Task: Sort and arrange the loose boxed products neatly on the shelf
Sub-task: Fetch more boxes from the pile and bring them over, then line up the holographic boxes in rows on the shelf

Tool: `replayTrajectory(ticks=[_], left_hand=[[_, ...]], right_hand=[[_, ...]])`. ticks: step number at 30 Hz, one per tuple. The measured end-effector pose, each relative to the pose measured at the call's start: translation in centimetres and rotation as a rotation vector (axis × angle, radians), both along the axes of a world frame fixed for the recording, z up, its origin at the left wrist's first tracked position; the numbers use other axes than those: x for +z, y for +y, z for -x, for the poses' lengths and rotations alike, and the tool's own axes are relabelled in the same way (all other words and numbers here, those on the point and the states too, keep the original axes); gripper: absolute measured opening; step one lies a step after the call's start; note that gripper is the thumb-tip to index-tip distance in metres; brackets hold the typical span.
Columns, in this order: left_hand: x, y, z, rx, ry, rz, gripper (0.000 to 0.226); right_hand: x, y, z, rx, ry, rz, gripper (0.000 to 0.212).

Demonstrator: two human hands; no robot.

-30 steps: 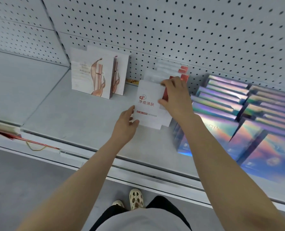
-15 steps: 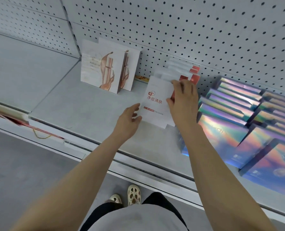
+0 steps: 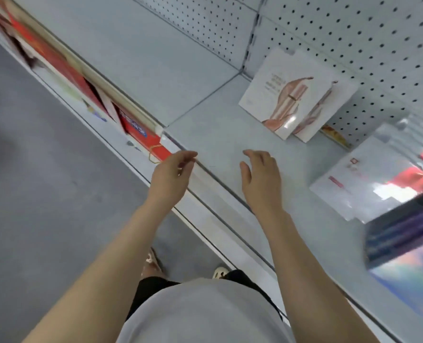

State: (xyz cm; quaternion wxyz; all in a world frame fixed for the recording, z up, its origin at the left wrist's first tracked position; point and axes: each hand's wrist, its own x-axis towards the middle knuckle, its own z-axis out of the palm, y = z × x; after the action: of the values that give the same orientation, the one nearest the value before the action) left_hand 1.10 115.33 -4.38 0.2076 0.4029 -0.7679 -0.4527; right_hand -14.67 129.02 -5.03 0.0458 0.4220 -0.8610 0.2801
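Two bare hands are hovering over the grey shelf (image 3: 217, 125) at mid-frame, neither holding anything: the left hand (image 3: 170, 177) is hanging above the shelf's front edge with fingers loosely curled, its grip empty, and the right hand (image 3: 262, 179) is spreading relaxed fingers over the bare shelf surface. Two white boxes with a copper swirl (image 3: 279, 95) are standing against the pegboard (image 3: 353, 45) at upper right. The white box with red lettering (image 3: 353, 179), blurred, is lying at the right edge beside blurred iridescent boxes (image 3: 403, 243). Half a second earlier both hands were on that white box; now they are well apart from it.
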Motion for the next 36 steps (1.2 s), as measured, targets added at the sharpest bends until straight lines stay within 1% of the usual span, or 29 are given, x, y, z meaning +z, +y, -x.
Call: replayTrajectory(ticks=[4, 9, 11, 14, 16, 19, 24, 27, 30, 34, 36], left_hand=[[-1.0, -7.7, -8.1, 0.118, -0.073, -0.001, 0.025], [-1.4, -18.1, -17.1, 0.262, -0.157, 0.032, 0.023], [-1.4, -22.1, -19.8, 0.310, -0.182, 0.026, 0.022], [-1.5, -27.7, -22.4, 0.362, -0.207, 0.018, 0.023], [-1.5, -31.3, -23.2, 0.399, -0.213, 0.005, 0.024], [-1.5, -37.0, -23.5, 0.429, -0.226, -0.016, 0.023], [-0.8, -48.0, -22.3, 0.465, -0.249, -0.013, 0.025], [0.0, -55.4, -21.5, 0.471, -0.283, 0.010, 0.025], [1.1, -62.8, -20.7, 0.470, -0.295, 0.045, 0.026], [2.5, -72.5, -19.5, 0.437, -0.324, 0.113, 0.028], [2.7, -77.4, -18.9, 0.404, -0.327, 0.142, 0.029]], right_hand=[[-1.3, -9.7, -5.9, 0.143, -0.031, -0.039, 0.026], [-1.7, -21.7, -12.7, 0.287, -0.098, -0.080, 0.029], [-1.5, -25.9, -14.8, 0.329, -0.124, -0.078, 0.029], [-1.2, -31.9, -16.7, 0.401, -0.107, -0.060, 0.025], [-1.0, -36.0, -17.2, 0.437, -0.105, -0.063, 0.024], [-0.9, -42.4, -17.2, 0.461, -0.094, -0.092, 0.029], [-0.5, -55.0, -15.0, 0.489, -0.078, -0.074, 0.031], [0.5, -63.2, -13.3, 0.488, -0.074, -0.065, 0.028], [1.7, -71.4, -11.6, 0.476, -0.068, -0.068, 0.031], [2.9, -82.2, -9.0, 0.457, -0.057, -0.130, 0.036], [3.0, -87.2, -7.7, 0.413, -0.058, -0.168, 0.040]])
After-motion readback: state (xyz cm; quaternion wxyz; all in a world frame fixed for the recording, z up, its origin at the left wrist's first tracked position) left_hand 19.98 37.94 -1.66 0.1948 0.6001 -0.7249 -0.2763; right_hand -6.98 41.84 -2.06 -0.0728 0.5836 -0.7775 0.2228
